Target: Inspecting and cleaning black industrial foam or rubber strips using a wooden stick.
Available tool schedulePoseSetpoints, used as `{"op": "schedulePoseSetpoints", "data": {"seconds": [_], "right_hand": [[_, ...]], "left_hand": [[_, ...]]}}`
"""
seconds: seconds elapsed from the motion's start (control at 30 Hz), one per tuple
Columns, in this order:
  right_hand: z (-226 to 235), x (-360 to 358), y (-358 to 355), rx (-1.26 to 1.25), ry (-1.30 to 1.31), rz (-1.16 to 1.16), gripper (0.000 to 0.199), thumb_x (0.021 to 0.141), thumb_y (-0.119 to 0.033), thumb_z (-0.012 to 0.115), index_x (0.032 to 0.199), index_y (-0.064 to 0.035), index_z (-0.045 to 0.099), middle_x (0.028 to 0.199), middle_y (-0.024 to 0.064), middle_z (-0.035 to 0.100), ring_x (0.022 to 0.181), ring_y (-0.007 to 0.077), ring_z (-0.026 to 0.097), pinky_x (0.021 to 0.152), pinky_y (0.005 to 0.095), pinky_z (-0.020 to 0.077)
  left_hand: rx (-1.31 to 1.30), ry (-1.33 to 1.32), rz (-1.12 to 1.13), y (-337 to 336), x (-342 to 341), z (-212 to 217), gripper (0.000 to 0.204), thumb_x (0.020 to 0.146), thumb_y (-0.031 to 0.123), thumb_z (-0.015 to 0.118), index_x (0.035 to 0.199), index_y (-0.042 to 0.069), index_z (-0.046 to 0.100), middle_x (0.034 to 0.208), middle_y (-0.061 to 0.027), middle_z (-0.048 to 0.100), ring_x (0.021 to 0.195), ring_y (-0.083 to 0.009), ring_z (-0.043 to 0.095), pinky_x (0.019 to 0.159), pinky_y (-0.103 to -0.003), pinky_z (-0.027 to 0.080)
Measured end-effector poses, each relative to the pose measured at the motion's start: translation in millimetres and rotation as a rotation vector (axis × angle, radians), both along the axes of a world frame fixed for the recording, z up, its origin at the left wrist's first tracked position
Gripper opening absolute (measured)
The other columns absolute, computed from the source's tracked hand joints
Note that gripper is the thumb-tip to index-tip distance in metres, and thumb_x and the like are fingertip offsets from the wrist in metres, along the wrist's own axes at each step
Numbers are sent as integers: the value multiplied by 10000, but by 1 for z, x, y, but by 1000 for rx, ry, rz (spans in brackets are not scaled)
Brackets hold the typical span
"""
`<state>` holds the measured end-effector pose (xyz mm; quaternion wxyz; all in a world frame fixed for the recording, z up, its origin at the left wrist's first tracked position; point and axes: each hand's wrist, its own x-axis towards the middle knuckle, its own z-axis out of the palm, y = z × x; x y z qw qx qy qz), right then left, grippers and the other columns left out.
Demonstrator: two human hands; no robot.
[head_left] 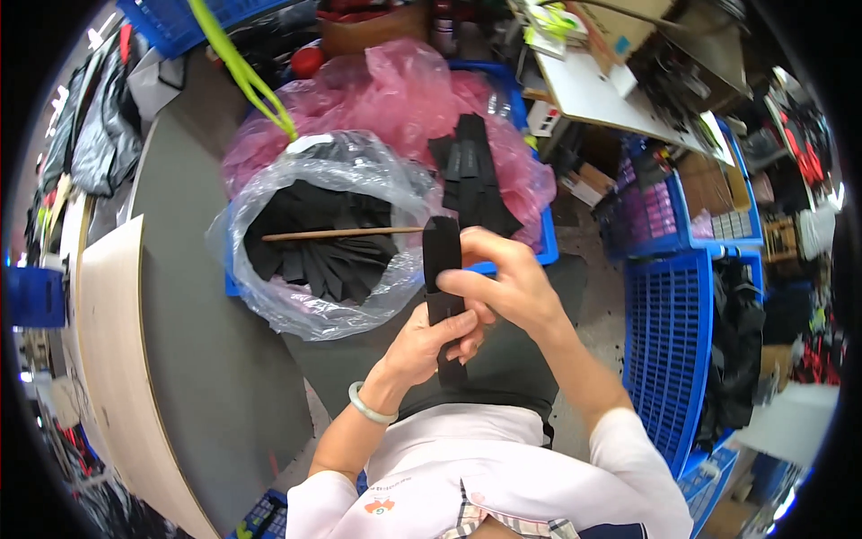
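A long black fabric strip [442, 256] stands nearly upright in front of my body. My left hand [434, 343] is closed round its lower part, thumb across the front. Higher up, my right hand [507, 280] pinches the strip, with the thumb on its front face and the index finger at its right edge. A thin wooden stick [346, 234] runs level from the left up to the strip. Its right end is hidden there, and whether my right fingers also hold it I cannot tell. Beneath the stick, many black strips [328, 269] fill a clear plastic bag [310, 325].
More black strips [469, 175] lie on a pink plastic bag [386, 90] in a blue crate [549, 238]. Blue crates [664, 346] stand at the right. A grey surface [211, 305] and a pale board [112, 359] are at the left. A yellow-green strap [238, 67] hangs above the bag.
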<state>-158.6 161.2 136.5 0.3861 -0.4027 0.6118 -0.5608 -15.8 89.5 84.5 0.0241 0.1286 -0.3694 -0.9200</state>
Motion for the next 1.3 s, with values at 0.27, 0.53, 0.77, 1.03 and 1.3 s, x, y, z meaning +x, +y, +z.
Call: {"op": "schedulePoseSetpoints", "data": {"seconds": [0.27, 0.53, 0.77, 1.03, 1.3], "right_hand": [[-50, -15, -34, 27, -300, -200, 235, 863, -198, 607, 730, -5, 582, 626, -36, 521, 562, 23, 441, 473, 204, 362], [-79, -26, -28, 59, -359, -46, 185, 832, -182, 655, 906, -13, 641, 769, 1, 614, 629, 37, 529, 520, 189, 418], [-109, -40, -13, 84, -360, -166, 138, 732, -65, 718, 825, 9, 648, 744, 33, 639, 640, 90, 571, 586, 237, 444], [-159, -101, -52, 64, -205, -436, 341, 742, -126, 725, 567, -160, 434, 569, -88, 407, 509, 25, 368, 477, 225, 287], [-202, -196, -140, 133, -40, -395, 463, 718, -178, 764, 507, -177, 352, 508, -88, 306, 449, 38, 303, 433, 245, 227]], "left_hand": [[314, -3, -45, 17, -2, -13, 213, 917, 159, 505, 1016, -26, 543, 611, -29, 452, 507, -88, 381, 490, -257, 340], [461, -46, 47, 8, -10, -34, 253, 947, 180, 460, 1044, -43, 528, 658, -67, 503, 493, -117, 409, 489, -273, 368], [161, -308, 62, 13, -13, -49, 305, 938, 231, 506, 1016, -61, 546, 841, -194, 654, 682, -227, 661, 631, -320, 549], [91, -394, 189, 1, -77, -78, 289, 937, 265, 512, 987, -15, 562, 628, -105, 606, 438, -167, 558, 447, -259, 463], [132, -406, 108, -18, -83, -95, 354, 955, 278, 472, 1149, -17, 496, 844, -134, 656, 585, -178, 643, 520, -256, 521]]}}
